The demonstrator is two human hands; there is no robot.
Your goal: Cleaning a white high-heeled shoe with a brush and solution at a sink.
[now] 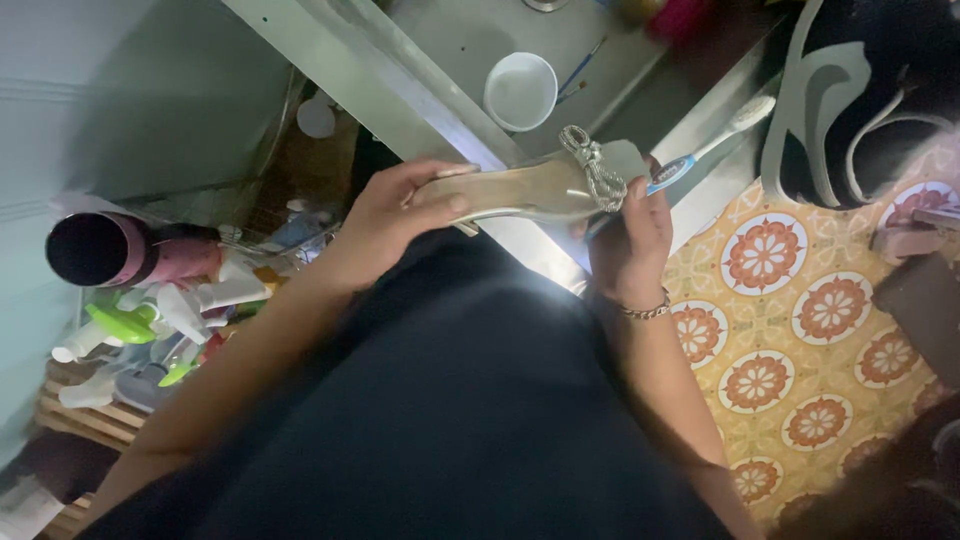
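A white bowl (520, 91) sits on the grey metal desk (450, 45) at twelve o'clock from your hands, with thin brushes (580, 72) just beside it at its three o'clock. Off at nine o'clock there's a crowded heap of spray bottles (170, 320) and a pink-and-black container (120, 250), well apart from the work. At three o'clock lies the orange patterned floor (800, 330), with dark footwear (860, 100) up at two o'clock. Your dark garment (450, 400) fills the view at six o'clock.

Nothing stands between you and the sandal (540, 188): it's up in front of you, centre frame, held across both hands over the desk edge. Your left hand (385, 222) has its grip closed round the heel end, thumb pressed on the sole. Your right hand (632, 235) is closed round the toe end by the jewelled strap (595, 170), and it's also pinching a blue-and-white toothbrush (712, 145), bristles pointing out to two o'clock.
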